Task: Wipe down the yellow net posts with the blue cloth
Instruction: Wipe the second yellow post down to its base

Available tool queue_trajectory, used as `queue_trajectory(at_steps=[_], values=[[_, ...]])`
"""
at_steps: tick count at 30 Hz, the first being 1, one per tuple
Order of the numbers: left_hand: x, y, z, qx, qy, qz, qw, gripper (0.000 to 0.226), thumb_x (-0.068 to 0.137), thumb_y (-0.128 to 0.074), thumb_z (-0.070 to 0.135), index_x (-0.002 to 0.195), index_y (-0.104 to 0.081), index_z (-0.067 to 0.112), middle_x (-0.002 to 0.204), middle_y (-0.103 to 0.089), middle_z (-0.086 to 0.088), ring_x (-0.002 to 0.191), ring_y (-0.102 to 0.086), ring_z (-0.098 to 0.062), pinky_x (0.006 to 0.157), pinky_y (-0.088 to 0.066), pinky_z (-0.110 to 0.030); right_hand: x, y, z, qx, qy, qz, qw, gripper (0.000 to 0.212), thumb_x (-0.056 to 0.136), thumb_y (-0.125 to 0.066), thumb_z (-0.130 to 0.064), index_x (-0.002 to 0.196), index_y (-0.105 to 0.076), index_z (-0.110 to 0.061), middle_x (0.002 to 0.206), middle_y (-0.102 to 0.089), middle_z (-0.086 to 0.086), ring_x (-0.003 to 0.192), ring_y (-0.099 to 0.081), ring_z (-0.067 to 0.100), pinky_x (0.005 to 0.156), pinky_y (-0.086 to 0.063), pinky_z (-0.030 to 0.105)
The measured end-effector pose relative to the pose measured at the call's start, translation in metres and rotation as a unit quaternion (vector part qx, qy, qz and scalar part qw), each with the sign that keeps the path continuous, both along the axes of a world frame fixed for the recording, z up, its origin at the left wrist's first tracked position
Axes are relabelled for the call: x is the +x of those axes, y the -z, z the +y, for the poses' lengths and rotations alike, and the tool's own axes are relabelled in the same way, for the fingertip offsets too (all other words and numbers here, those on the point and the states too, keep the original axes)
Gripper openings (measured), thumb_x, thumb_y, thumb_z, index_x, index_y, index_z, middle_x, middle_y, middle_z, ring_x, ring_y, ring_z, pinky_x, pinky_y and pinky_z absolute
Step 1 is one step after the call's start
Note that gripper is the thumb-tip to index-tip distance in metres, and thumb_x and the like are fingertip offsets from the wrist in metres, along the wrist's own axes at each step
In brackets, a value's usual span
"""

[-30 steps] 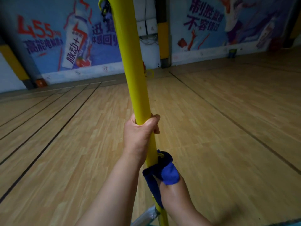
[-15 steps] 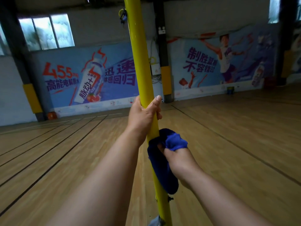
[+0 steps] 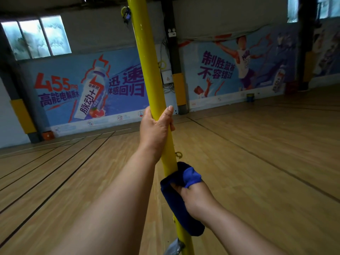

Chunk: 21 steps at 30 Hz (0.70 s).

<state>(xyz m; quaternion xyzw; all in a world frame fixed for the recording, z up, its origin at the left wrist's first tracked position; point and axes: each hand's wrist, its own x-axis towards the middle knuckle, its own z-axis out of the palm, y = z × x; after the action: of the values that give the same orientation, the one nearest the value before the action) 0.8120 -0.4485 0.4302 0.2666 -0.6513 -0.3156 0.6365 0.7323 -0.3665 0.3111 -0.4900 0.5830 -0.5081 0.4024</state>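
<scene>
Mid-wipe, by judgement. Left hand (image 3: 156,129) curled round yellow net post (image 3: 147,70), steadying. Below those fingers, right hand (image 3: 195,196) clamping blue cloth (image 3: 181,201) around post. Stretch above left fingers probably unwiped; other posts out of sight.

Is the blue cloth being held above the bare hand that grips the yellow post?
No, the blue cloth is wrapped on the yellow post below the left hand, pressed there by the right hand.
</scene>
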Motion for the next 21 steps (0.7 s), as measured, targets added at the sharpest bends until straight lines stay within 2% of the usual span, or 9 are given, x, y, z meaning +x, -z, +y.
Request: queue_trajectory(at_steps=[3, 5, 10, 13, 17, 21], values=[[0.001, 0.0, 0.002, 0.013, 0.004, 0.005, 1.0, 0.03, 0.093, -0.067, 0.043, 0.109, -0.055, 0.021, 0.07, -0.064, 0.005, 0.059, -0.064, -0.006, 0.06, -0.053, -0.025, 0.003, -0.01, -0.003, 0.012, 0.014, 0.028, 0.999, 0.013, 0.103, -0.059, -0.023, 0.116, -0.06, -0.019, 0.105, -0.068, 0.008, 0.096, -0.065, 0.022, 0.076, -0.049, 0.028], [0.001, 0.0, 0.005, 0.023, 0.007, 0.008, 1.0, 0.033, 0.093, -0.067, 0.044, 0.113, -0.055, 0.021, 0.073, -0.065, 0.003, 0.059, -0.064, -0.004, 0.059, -0.053, -0.024, 0.004, -0.019, -0.004, 0.012, 0.018, 0.063, 0.998, 0.019, 0.105, -0.053, -0.018, 0.122, -0.06, -0.016, 0.115, -0.068, 0.011, 0.105, -0.066, 0.026, 0.083, -0.051, 0.03], [0.001, 0.0, 0.01, 0.023, 0.007, 0.015, 1.0, 0.019, 0.094, -0.068, 0.038, 0.102, -0.057, 0.025, 0.078, -0.067, 0.002, 0.061, -0.065, -0.003, 0.063, -0.058, -0.025, 0.004, -0.035, -0.001, -0.004, 0.049, 0.085, 0.995, 0.023, 0.106, -0.047, -0.016, 0.124, -0.061, -0.017, 0.119, -0.069, 0.009, 0.107, -0.067, 0.025, 0.092, -0.053, 0.034], [0.002, 0.001, 0.012, 0.028, 0.004, 0.006, 1.0, 0.02, 0.094, -0.068, 0.039, 0.103, -0.057, 0.026, 0.086, -0.069, -0.001, 0.072, -0.069, -0.01, 0.071, -0.06, -0.031, 0.008, -0.03, 0.002, -0.004, 0.046, 0.092, 0.995, 0.022, 0.106, -0.047, -0.017, 0.124, -0.061, -0.016, 0.119, -0.07, 0.007, 0.106, -0.067, 0.023, 0.092, -0.054, 0.033], [0.005, 0.001, 0.013, 0.039, 0.01, -0.002, 0.999, 0.026, 0.093, -0.066, 0.044, 0.109, -0.057, 0.025, 0.091, -0.07, -0.002, 0.082, -0.071, -0.019, 0.079, -0.061, -0.04, 0.012, -0.015, 0.008, 0.001, 0.05, 0.06, 0.997, 0.02, 0.106, -0.048, -0.023, 0.121, -0.062, -0.02, 0.113, -0.07, 0.004, 0.098, -0.067, 0.018, 0.074, -0.051, 0.026], [0.005, 0.005, 0.013, 0.039, 0.016, -0.004, 0.999, 0.029, 0.095, -0.064, 0.044, 0.11, -0.058, 0.019, 0.092, -0.07, -0.006, 0.08, -0.07, -0.021, 0.076, -0.061, -0.039, 0.013, -0.004, 0.013, 0.024, 0.041, 0.061, 0.997, 0.019, 0.105, -0.05, -0.027, 0.116, -0.062, -0.019, 0.111, -0.07, 0.004, 0.101, -0.067, 0.023, 0.094, -0.055, 0.038]])
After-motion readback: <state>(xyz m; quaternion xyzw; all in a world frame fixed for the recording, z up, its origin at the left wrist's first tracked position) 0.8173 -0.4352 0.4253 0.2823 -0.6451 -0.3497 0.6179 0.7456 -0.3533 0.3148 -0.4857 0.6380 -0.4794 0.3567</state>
